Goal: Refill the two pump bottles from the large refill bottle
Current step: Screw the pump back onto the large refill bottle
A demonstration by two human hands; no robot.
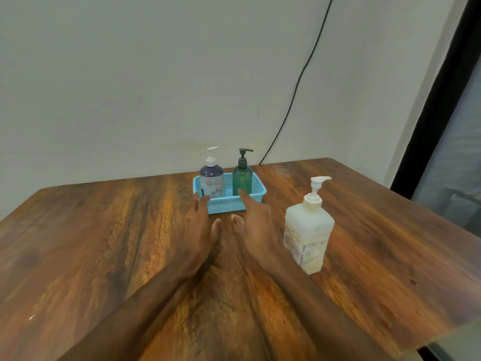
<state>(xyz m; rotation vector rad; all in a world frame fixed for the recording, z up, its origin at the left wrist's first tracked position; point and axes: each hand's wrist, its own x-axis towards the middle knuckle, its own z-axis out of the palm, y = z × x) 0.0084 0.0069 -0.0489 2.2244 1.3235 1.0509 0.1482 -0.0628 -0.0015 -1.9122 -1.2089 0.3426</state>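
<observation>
You're at the start: reaching for the basket [226, 203], nothing lifted yet. Your left hand [199, 225] is spread and empty beside the purple bottle [211, 181]; your right hand [256, 222], spread too, nears the green bottle [242, 178]. The refill bottle [308, 230] stands right. Next, lift a pump bottle out.

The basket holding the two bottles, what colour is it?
Light blue. The basket shows best in the head view.

Both forearms stretched fwd; left hand [200, 227] & right hand [256, 225] side by side, palms down, fingers spread, empty.
</observation>
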